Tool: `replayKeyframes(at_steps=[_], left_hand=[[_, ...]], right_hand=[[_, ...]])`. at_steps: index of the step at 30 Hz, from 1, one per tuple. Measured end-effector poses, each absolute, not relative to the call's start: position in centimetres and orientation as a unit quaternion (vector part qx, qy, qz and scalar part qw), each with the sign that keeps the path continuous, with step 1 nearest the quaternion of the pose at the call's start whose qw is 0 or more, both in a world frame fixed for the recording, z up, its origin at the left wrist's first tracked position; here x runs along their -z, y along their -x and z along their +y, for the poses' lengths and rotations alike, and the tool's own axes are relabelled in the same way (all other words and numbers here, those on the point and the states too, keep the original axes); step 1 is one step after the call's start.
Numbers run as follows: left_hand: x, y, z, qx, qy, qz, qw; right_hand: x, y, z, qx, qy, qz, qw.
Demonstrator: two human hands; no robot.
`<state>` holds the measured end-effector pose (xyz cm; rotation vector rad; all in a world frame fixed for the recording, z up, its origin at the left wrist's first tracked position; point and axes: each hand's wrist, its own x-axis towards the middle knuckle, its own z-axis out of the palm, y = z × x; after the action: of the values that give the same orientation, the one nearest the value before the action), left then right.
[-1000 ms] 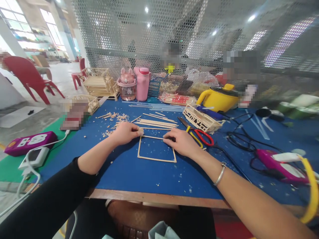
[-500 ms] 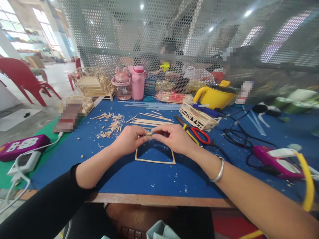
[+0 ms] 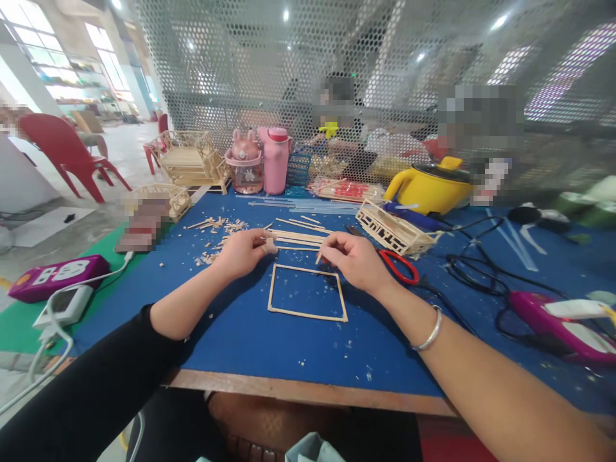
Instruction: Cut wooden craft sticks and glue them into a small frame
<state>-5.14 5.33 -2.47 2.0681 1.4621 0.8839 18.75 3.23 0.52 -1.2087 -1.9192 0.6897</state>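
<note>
I sit at a blue felt-covered table (image 3: pixel 250 333) strewn with craft supplies, and the largest finished work is at the far left corner: a pale wooden stick-built model of stacked railings (image 3: pixel 192 160), with a smaller lattice panel of the same sticks (image 3: pixel 395 232) lying to the right of my hands. Directly in front of me lies a square frame of four thin wooden sticks (image 3: pixel 307 292), flat on the felt and closed at all four corners as far as I can see; that seems to be the only part of this piece done, with nothing yet raised on it or laid across it. Just beyond it is a loose bundle of long uncut wooden sticks (image 3: pixel 298 238), and left of that a scatter of wood offcuts (image 3: pixel 219 240), so I judge that much cutting and gluing remains. My left hand (image 3: pixel 243 251) is curled at the frame's far left corner, fingertips pinched on a small pale stub of wood (image 3: pixel 270 247). My right hand (image 3: pixel 353 260) hovers just past the far right corner, thumb and forefinger closed on a short thin wooden sliver (image 3: pixel 319 256), the other fingers loosely bent. Red-handled scissors (image 3: pixel 397 266) lie just right of it.
</note>
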Motion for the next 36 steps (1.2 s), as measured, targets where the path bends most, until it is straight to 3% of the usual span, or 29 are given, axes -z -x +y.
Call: replayKeyframes(at_steps=[6,10,17,24,36], left_hand=[[1.3,2.8,5.3,-0.158,-0.852,0.499,0.028],[0.2,1.0,5.5,-0.055,-0.876,0.479,-0.016],[-0.3,2.9,5.4,-0.169,-0.807,0.560,0.076],[0.0,3.4,3.1,-0.133,-0.800,0.571,0.126],[0.2,2.4,2.1,-0.194,-0.771,0.584,0.164]], right_hand=[[-1.1,-20.4,3.5,-0.187,0.492,-0.748,0.404],[-0.7,-21.1,3.9,-0.170,0.513,-0.741,0.398],[-0.3,-20.8,3.8,-0.155,0.508,-0.776,0.340],[-0.5,-20.3,3.2,-0.327,0.512,-0.754,0.249],[-0.2,-18.8,2.9,-0.222,0.452,-0.799,0.328]])
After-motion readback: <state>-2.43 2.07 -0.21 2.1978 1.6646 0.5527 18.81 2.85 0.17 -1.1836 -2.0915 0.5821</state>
